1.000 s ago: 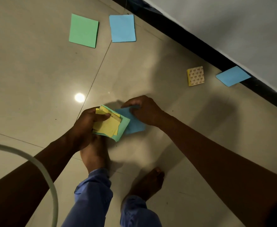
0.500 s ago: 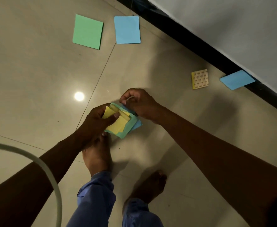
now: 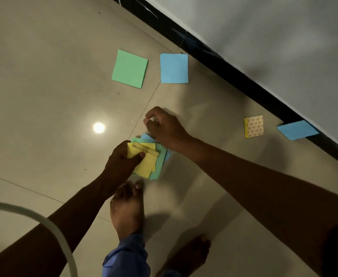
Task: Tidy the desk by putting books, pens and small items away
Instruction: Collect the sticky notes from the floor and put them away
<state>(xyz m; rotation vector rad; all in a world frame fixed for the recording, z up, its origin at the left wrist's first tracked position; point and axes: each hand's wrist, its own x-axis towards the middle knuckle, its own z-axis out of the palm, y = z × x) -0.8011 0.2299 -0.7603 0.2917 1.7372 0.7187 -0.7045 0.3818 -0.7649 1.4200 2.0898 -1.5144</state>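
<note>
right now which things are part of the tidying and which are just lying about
Part of the job:
- paper stack in left hand
- right hand, empty
- green sheet
- blue sheet
- blue sheet by the wall
- yellow pad

Just there:
- white hose
- floor
- black skirting

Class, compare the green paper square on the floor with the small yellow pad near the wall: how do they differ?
The green square is larger than the yellow pad. The green square is plain; the yellow pad's top is pale with a printed pattern. The yellow pad lies nearer the wall. Both lie flat on the floor, untouched.
</note>
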